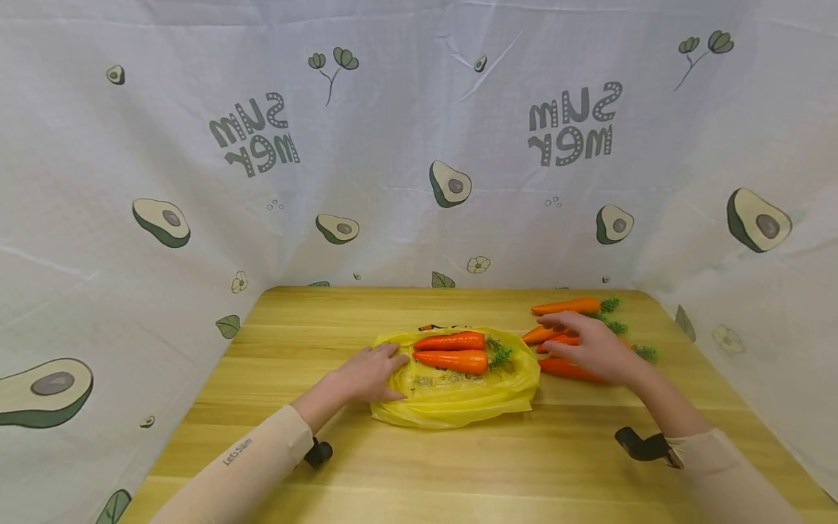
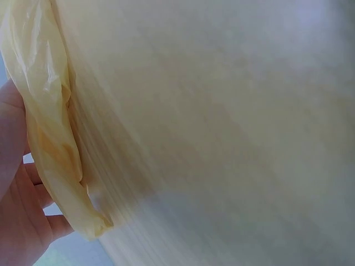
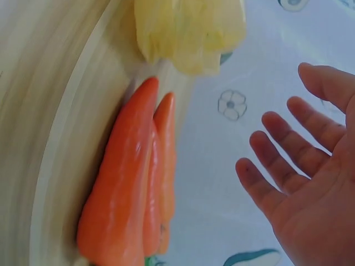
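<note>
A yellow plastic bag lies flat on the wooden table, with two orange carrots lying on top of it. My left hand rests flat on the bag's left edge, fingers straight; the left wrist view shows the bag against that hand. My right hand hovers open, fingers spread, over a loose pile of carrots to the right of the bag. In the right wrist view the carrots lie below the spread fingers, apart from them.
A white cloth printed with avocados walls the table at the back and both sides. One carrot lies near the back right edge. Bare wood stretches in front of the bag.
</note>
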Motion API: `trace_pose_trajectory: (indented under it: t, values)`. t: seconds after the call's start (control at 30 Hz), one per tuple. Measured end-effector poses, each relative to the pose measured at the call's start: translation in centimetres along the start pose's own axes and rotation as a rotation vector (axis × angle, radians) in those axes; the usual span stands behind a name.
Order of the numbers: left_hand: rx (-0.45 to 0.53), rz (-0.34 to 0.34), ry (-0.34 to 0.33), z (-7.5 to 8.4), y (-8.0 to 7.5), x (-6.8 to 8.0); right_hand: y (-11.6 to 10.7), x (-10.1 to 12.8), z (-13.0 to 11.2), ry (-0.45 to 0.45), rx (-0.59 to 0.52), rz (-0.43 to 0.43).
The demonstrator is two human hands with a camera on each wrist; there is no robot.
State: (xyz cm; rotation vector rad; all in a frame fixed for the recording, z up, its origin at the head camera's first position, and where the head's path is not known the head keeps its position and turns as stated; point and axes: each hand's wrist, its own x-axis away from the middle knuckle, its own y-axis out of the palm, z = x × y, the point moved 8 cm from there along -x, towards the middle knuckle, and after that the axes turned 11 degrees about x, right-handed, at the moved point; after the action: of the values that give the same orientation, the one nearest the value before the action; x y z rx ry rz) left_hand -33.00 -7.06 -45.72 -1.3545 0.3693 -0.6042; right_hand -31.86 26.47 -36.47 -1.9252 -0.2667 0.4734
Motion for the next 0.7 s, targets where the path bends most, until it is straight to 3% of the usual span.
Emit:
trace_pose_trajectory:
  t: [0.7]
  values:
    - [0.021,-0.013,-0.005,-0.1,0.0,0.0,-1.7,3.9,4.8,0.107,0.027,-0.031]
